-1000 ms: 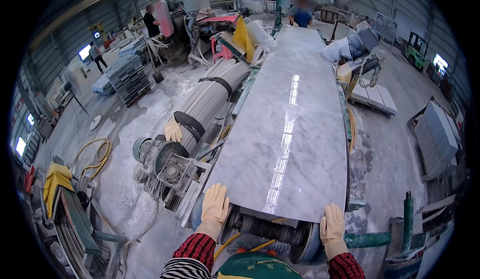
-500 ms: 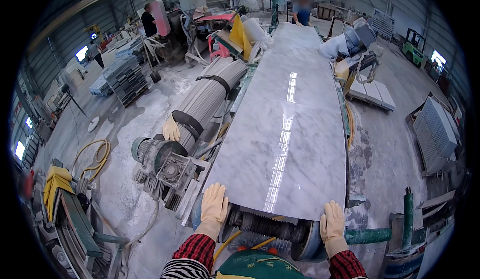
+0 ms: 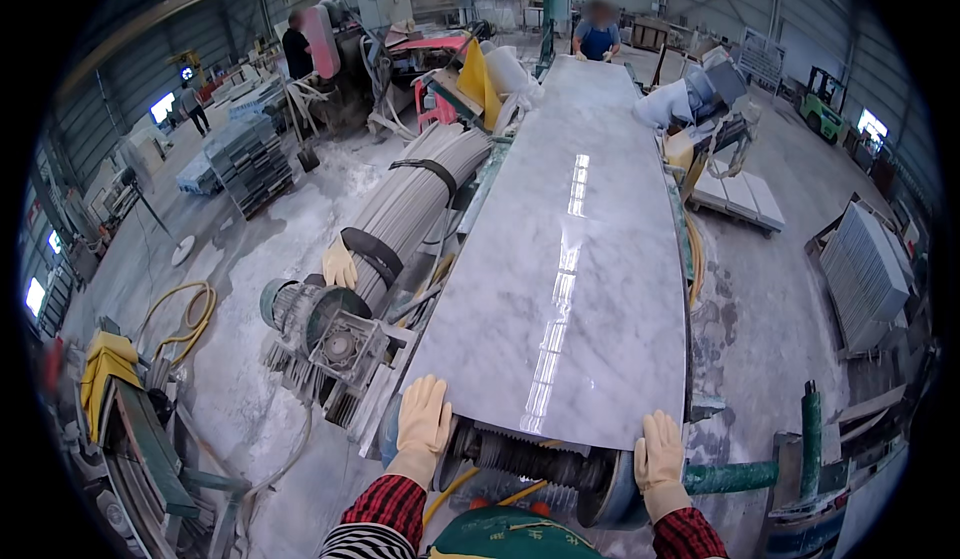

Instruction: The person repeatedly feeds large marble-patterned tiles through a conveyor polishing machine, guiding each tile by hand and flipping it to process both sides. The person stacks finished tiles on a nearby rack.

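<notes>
Head view: marble slab (image 3: 490,359) lies lengthwise near to far, no clear shift; the co-worker (image 3: 597,39) now stands squarer behind its far end, so both ends appear attended. Left hand (image 3: 424,419) and right hand (image 3: 660,454), gloved, lie flat, grasping nothing, at its near corners. Far-right rack (image 3: 858,353) holds pale slabs (image 3: 872,264).

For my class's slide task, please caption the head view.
Gloved left hand and right hand at the near corners of a grey-veined slab, a co-worker at its far end.
</notes>
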Demonstrator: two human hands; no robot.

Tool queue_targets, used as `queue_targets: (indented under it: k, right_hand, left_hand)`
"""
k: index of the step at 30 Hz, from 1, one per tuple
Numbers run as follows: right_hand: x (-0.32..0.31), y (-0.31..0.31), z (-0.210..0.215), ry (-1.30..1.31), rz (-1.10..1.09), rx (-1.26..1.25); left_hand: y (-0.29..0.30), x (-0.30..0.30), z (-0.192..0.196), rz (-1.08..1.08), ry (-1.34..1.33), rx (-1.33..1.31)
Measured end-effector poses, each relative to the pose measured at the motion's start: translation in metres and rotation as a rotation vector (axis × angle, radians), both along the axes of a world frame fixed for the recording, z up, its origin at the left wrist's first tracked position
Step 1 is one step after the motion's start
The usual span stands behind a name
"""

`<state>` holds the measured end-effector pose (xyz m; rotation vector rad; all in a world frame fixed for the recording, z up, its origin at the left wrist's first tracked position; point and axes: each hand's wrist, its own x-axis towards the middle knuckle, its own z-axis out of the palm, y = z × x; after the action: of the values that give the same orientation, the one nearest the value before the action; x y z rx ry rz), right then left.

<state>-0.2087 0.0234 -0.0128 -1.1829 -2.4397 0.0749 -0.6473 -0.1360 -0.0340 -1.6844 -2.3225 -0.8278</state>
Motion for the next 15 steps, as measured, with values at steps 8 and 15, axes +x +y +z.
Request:
queue_targets:
  k: [8,15]
  right_hand:
    - [-0.0008,-0.0024,0.0003,0.023,0.008,0.008]
    - [0.002,-0.0039,-0.0053,0.021,0.014,0.031]
  left_hand:
    - [-0.0032,-0.0003,-0.002,0.004,0.026,0.001]
    - [-0.0054,-0.0001,-0.0068,0.016,0.028,-0.01]
